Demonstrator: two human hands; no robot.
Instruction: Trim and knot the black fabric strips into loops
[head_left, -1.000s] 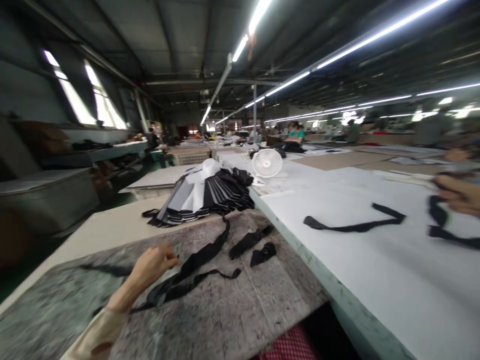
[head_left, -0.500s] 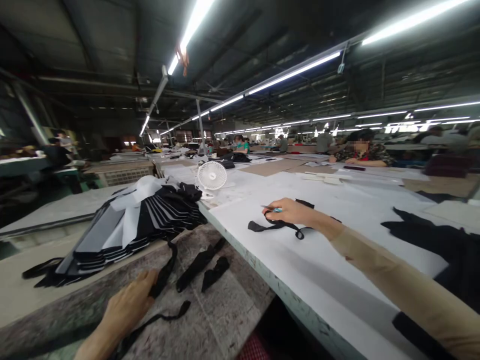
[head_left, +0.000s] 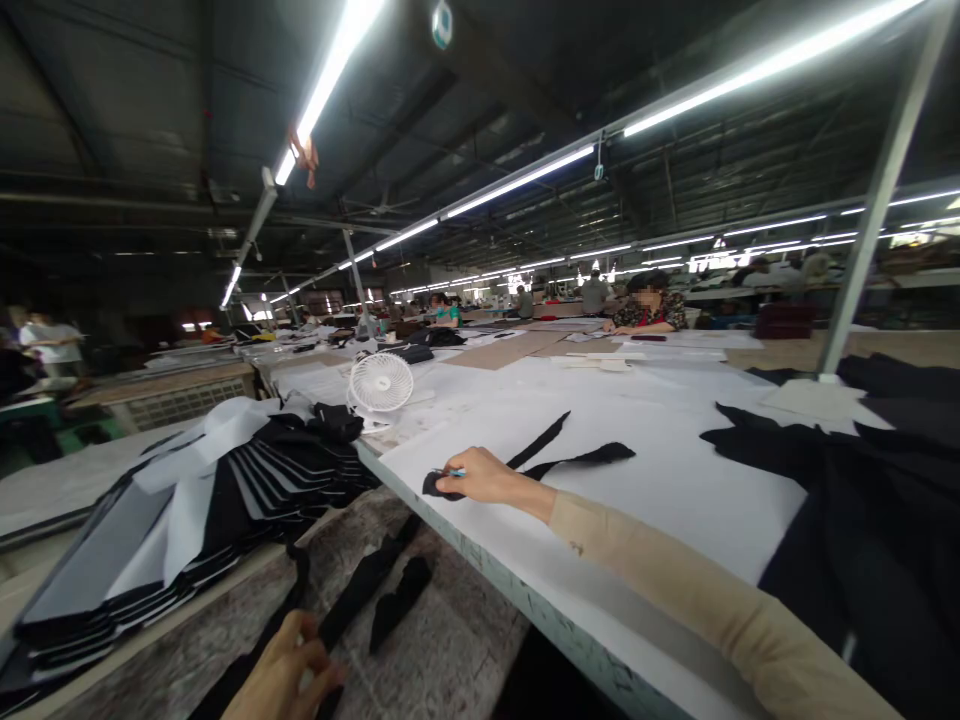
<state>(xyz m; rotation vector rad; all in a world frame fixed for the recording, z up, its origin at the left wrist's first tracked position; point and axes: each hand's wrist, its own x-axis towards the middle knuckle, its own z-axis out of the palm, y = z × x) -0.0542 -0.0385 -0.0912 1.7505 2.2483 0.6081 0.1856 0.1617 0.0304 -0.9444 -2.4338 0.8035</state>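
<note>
My right hand [head_left: 480,476] rests on the white paper-covered table [head_left: 675,500], fingers closed on a thin blue-tipped tool and pressing the end of a black fabric strip [head_left: 551,455] that runs away to the right. My left hand [head_left: 289,675] is low at the bottom edge over the grey worn board [head_left: 457,640], fingers pinched on a long black strip [head_left: 360,585]. A shorter black scrap [head_left: 401,600] lies beside that strip.
A fanned stack of black, grey and white cut pieces [head_left: 187,510] lies to the left. A small white desk fan [head_left: 381,383] stands behind it. Dark cloth [head_left: 870,500] is heaped at the right. A steel post [head_left: 874,200] rises there. People work at far tables.
The view has swung right. My right hand has drawn the black strip toward the near table edge. My left hand has slid down the long strip toward me.
</note>
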